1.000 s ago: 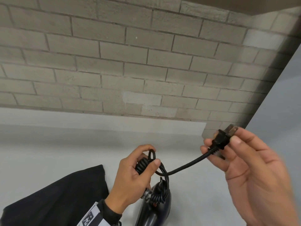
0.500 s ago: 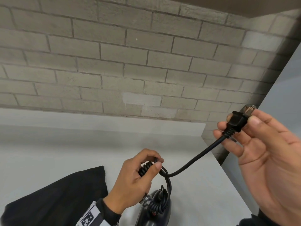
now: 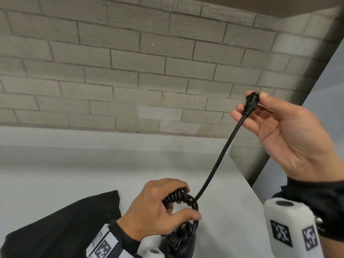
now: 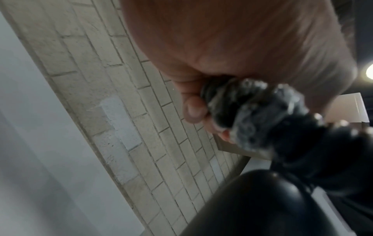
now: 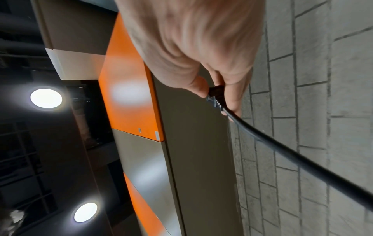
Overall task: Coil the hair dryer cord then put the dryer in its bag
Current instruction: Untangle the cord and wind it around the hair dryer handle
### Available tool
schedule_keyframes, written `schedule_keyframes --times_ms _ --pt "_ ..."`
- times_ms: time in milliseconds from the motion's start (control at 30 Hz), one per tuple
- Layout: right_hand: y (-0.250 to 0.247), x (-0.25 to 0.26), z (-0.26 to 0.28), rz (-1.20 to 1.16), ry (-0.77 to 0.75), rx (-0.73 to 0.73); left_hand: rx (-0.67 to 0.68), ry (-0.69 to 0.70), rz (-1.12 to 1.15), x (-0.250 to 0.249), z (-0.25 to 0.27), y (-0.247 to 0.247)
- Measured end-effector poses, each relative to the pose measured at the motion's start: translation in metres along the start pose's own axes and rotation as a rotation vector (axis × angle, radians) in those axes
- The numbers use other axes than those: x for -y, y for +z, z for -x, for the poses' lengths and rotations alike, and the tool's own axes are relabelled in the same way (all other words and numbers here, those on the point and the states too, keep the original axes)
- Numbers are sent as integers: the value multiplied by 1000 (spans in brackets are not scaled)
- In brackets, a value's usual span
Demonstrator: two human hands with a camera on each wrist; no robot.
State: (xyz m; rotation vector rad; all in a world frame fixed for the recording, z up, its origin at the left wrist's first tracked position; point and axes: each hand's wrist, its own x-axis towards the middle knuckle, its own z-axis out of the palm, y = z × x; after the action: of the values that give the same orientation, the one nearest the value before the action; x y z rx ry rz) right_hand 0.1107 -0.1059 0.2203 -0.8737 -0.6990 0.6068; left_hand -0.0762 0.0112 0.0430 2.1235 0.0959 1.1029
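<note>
- Head view: coiling step, near its end by my reading. Left hand (image 3: 158,207) curled round the bundled cord (image 3: 176,197), thumb under the loop, right above the hair dryer (image 3: 181,244) at 6 o'clock.
- Right hand (image 3: 290,138) at 2 o'clock, well apart from the left, pinches the plug (image 3: 251,101); one straight run of cord stretches between the two hands.
- Bag (image 3: 61,228), black cloth, lies on the grey table (image 3: 55,174) at 8 o'clock, just beside the left wrist. Mouth not visible.
- Next move likely: bring the plug down and lay the last run onto the bundle, keeping the left grip firm so the loops don't spring.
- Table edge runs close at 4 o'clock; brick wall (image 3: 130,71) behind; open room toward 9–10 o'clock.
- Left wrist view: blurred; fingers (image 4: 193,110) clamped on the coil, dryer body dark below.
- Right wrist view: thumb and fingers (image 5: 234,95) nip the plug, cord running off to 4 o'clock, wall alongside.
</note>
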Motion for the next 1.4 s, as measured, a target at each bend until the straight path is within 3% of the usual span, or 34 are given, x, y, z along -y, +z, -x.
schedule_keyframes --times_ms 200,400,467,567,733,833,900,1167,1400 --pt "-8 -20 -24 -27 35 -102 -4 63 -132 3 0 -2" --pt "-52 -87 -23 -15 99 -323 -49 88 -172 5 3 -1" --pt "-63 -107 -12 108 149 -372 -53 82 -164 4 3 0" --pt "-65 -129 13 289 205 -277 -57 70 -145 5 3 1" --pt "-64 -147 47 308 323 11 -63 50 -153 8 5 0" --pt "-57 -151 68 567 342 191 -64 40 -149 8 6 0" --pt "-52 -154 78 667 334 228 -63 49 -143 6 5 0" --pt "-30 -153 95 92 476 88 -88 5 -59 2 4 3" --pt "-25 -158 101 -7 527 80 -113 -194 116 2 6 4"
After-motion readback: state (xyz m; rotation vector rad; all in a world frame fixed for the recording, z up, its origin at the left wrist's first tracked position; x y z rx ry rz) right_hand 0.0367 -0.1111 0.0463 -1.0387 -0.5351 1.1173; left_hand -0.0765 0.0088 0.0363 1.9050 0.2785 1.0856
